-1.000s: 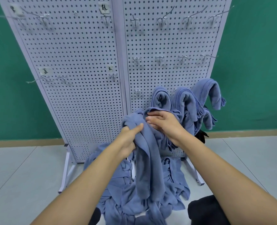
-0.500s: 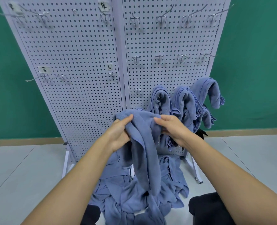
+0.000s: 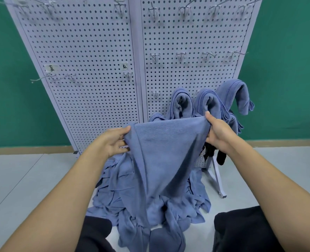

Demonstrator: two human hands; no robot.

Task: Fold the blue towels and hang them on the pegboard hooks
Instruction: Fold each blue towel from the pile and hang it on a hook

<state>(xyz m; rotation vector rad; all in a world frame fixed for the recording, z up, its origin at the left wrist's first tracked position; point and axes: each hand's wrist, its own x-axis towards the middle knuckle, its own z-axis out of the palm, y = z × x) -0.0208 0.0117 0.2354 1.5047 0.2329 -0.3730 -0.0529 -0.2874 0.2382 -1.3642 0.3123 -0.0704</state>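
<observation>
- Pinching the upper edge of a blue towel (image 3: 161,151) with the left grip (image 3: 112,140), cloth caught between thumb and curled fingers.
- Pinching the other end of the same edge with the right grip (image 3: 218,132), thumb up over the hem, fingers tucked behind the cloth.
- Held well apart at about the same height, with the edge drawn nearly straight from one to the other.
- Hanging from that edge in a narrowing drape, down onto the pile of blue towels (image 3: 114,193) on the floor (image 3: 23,179); lower end lost among the folds, so cannot tell where it stops.
- Raised in front of the lower right part of the white pegboard (image 3: 96,51), below the middle row of hooks (image 3: 155,56).
- Just behind the right grip: three hung towels (image 3: 210,104), folded and draped side by side along the lowest row.
- Higher on the board: more rows of metal hooks, plus two small paper labels (image 3: 51,68) with handwritten marks, too blurred to read.
- Below the right wrist: a black cloth (image 3: 221,157) dangling beside the board's slanted leg (image 3: 217,179).
- At the bottom edge: dark trousers (image 3: 241,230) on either side of the pile.
- Behind everything: a green wall (image 3: 14,88).
</observation>
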